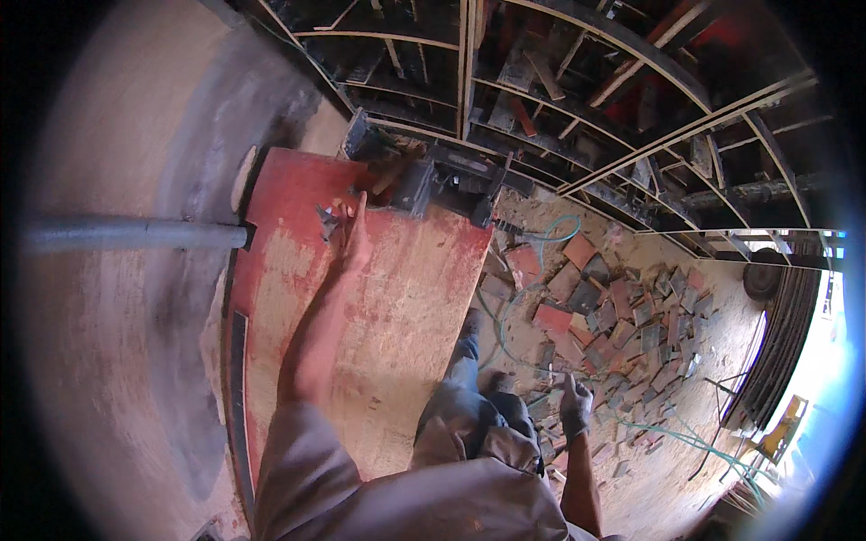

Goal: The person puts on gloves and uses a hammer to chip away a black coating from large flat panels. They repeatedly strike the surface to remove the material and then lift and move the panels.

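My left hand is bare and reaches over the worn red-painted board. One finger points towards the dark box-like fixture at the board's far edge. A small jagged grey object lies against or beside the fingers; whether they grip it cannot be told. On the right, my right hand, in a grey glove, is raised above the littered floor with its fingers mostly curled. Anything it may hold is too small to make out. A thin green cord passes across the floor beyond it.
Many small red, grey and brown flat blocks are heaped on the dusty floor. A wooden lattice frame rises beyond the board. To the left, a grey pipe juts from the plastered wall. Dark ridged sheets stand at right.
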`<state>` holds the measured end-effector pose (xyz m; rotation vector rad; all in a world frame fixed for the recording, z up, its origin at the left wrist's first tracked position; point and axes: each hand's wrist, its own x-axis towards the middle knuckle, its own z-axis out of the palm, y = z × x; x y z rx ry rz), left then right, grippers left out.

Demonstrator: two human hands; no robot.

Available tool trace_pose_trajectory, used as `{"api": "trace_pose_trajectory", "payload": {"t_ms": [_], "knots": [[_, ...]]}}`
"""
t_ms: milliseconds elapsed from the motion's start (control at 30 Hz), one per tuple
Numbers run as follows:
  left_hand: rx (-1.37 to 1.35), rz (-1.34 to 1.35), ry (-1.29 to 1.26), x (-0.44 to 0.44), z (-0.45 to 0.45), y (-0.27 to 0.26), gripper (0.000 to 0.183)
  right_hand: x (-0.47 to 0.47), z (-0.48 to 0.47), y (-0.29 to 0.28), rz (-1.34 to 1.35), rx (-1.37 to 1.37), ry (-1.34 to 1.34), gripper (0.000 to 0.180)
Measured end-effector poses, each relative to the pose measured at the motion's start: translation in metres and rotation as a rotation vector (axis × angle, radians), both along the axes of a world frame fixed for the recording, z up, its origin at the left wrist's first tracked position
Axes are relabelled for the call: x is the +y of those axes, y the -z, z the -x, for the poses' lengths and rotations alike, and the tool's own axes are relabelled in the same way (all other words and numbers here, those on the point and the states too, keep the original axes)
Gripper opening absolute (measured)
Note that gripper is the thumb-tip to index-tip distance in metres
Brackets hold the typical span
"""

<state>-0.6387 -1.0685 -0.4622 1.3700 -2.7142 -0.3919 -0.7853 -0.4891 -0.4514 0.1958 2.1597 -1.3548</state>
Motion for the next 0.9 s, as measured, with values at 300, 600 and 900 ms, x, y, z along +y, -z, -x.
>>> {"api": "trace_pose_trajectory", "payload": {"t_ms": [300,600,900], "knots": [[-0.461,-0.066,0.091,-0.059,0.052,0.101,0.044,0.035,-0.046,0.025,-0.128,-0.232,0.172,0.036],[-0.268,0.208,0.446,-0.082,-0.002,0.099,0.036,0.015,-0.068,-0.009,-0.091,-0.310,0.171,0.044],[-0.142,-0.354,0.302,0.031,-0.081,-0.059,0.030,-0.039,-0.037,-0.042,-0.219,0.401,-0.497,0.036]]}}
